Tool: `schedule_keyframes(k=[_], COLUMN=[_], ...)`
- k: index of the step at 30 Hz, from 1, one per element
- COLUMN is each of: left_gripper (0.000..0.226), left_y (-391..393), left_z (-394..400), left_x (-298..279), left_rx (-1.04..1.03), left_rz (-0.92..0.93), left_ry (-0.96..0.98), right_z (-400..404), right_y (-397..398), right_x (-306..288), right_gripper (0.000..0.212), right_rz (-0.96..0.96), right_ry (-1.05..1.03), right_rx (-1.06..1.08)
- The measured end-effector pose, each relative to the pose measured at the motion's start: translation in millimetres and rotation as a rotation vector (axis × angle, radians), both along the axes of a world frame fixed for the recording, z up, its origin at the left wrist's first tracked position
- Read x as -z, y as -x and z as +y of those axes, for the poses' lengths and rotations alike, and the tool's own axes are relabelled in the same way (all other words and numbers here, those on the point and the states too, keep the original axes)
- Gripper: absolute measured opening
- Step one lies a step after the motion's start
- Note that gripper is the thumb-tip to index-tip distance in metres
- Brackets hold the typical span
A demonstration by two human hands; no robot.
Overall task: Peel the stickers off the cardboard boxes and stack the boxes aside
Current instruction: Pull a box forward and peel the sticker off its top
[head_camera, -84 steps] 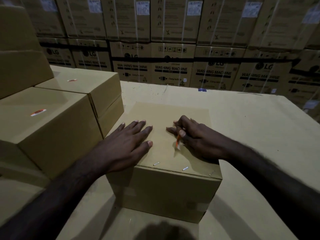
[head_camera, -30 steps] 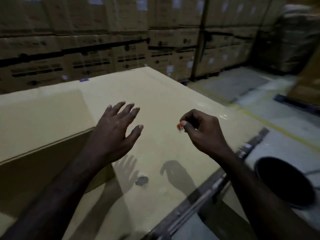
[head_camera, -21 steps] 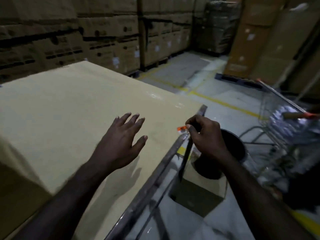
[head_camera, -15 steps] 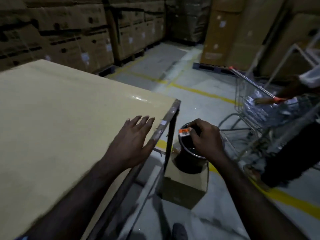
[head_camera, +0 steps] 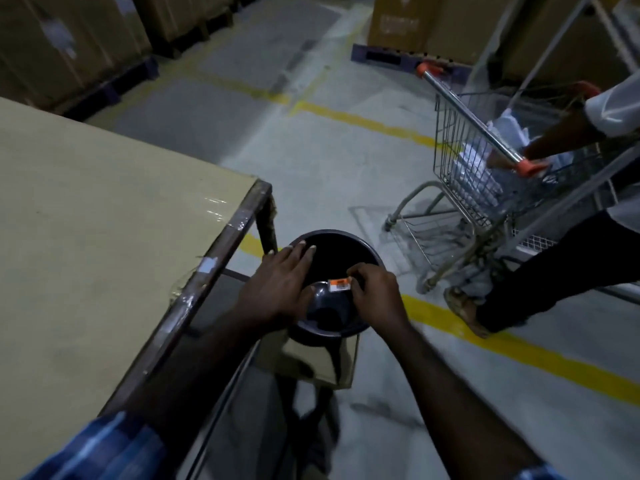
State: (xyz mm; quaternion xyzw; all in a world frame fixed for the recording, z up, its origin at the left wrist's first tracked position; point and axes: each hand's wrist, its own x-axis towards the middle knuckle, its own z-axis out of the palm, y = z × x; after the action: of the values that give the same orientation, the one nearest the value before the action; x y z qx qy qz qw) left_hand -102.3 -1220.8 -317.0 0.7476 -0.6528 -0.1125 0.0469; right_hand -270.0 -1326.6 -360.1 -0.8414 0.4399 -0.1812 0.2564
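My right hand (head_camera: 375,297) pinches a small orange and white sticker (head_camera: 339,284) between thumb and fingertips. The sticker hangs over the mouth of a round black bin (head_camera: 360,249) that stands on a small cardboard box (head_camera: 315,362) on the floor. My left hand (head_camera: 277,289) hovers over the bin's left rim with its fingers straight and holds nothing. The cardboard boxes I was working on are out of view.
The cardboard-topped table (head_camera: 86,254) with its metal edge fills the left side. To the right another person (head_camera: 554,268) pushes a wire shopping cart (head_camera: 485,168) with white bags across the yellow-lined floor. Stacked cartons on pallets stand at the back.
I have turned right, away from the box and the table. Both hands have swung over the black bin, and my right hand has carried the peeled sticker there.
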Motion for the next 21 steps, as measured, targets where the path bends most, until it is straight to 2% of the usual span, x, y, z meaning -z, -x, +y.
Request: schedule_keyframes(k=[4, 11, 21], left_gripper=[0.078, 0.073, 0.069], left_y=[-5.8, -12.8, -16.9], left_z=[-23.9, -33.4, -37.7], left_x=[21.5, 42.6, 47.3], left_rx=[-0.053, -0.087, -0.132], left_rz=[0.030, 0.069, 0.124], left_ry=[-0.108, -0.104, -0.121], right_z=[-27.3, -47.9, -60.9], right_y=[-9.1, -23.6, -38.7], right_x=[34.5, 62.3, 58.5], right_gripper=[0.014, 0.014, 0.015], right_rz=[0.150, 0.334, 0.193], right_ry=[-0.077, -0.123, -0.123], right_rx=[-0.042, -0.092, -0.059])
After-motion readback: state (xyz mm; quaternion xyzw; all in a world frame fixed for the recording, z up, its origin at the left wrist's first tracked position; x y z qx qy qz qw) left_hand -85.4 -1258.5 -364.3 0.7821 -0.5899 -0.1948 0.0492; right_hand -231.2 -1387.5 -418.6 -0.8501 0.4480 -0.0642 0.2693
